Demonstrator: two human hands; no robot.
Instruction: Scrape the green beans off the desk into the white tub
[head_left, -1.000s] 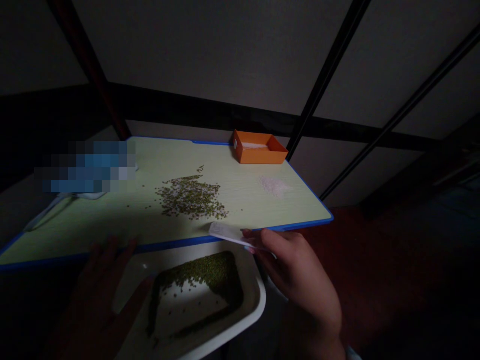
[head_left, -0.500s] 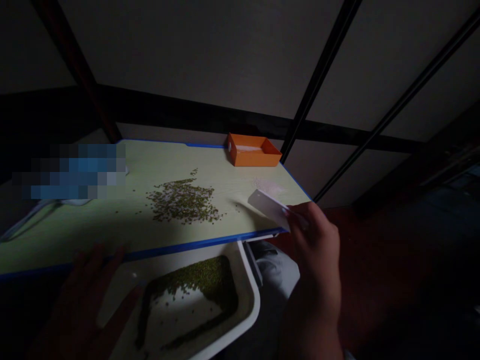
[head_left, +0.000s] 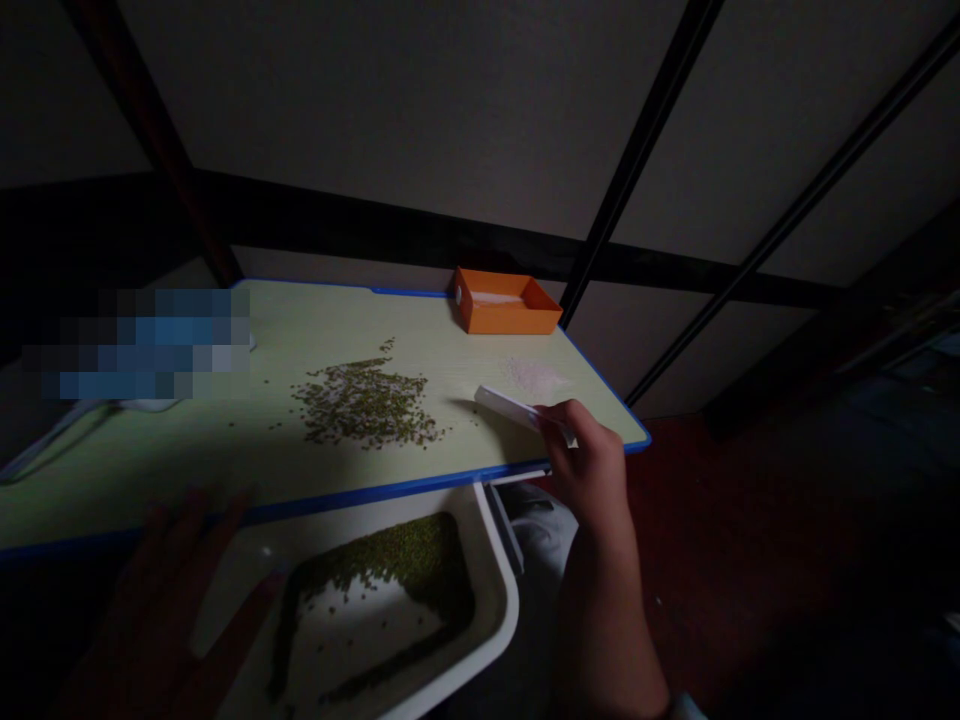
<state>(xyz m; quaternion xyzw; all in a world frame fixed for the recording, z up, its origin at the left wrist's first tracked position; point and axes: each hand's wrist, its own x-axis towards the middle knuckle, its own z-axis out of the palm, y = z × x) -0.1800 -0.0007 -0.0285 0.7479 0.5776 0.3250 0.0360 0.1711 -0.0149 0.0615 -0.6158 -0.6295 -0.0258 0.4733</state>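
A: What does the right hand [head_left: 592, 450] hold?

B: It grasps a flat white tool [head_left: 504, 404] by the near end, thumb and fingers pinched on it; the tool points left over the pale green table [head_left: 300, 312], between a loose spread of green beans [head_left: 364, 400] and a thin patch of white grains [head_left: 534, 376]; whether it touches the surface, I cannot tell.

A: And the left hand [head_left: 176, 580]?

B: In deep shadow, fingers spread, its grip released; it reaches across the left side of a white tray [head_left: 499, 600], fingertips toward the table's blue edge; contact with either cannot be made out.

A: What does the tray carry?

B: More beans [head_left: 431, 550], banked thickest in the far right corner; the tray sits just below the table's near edge.

A: Behind them?

B: An open orange box [head_left: 514, 320], white matter inside, near the far right corner; at left, a pixelated blue item [head_left: 172, 340].
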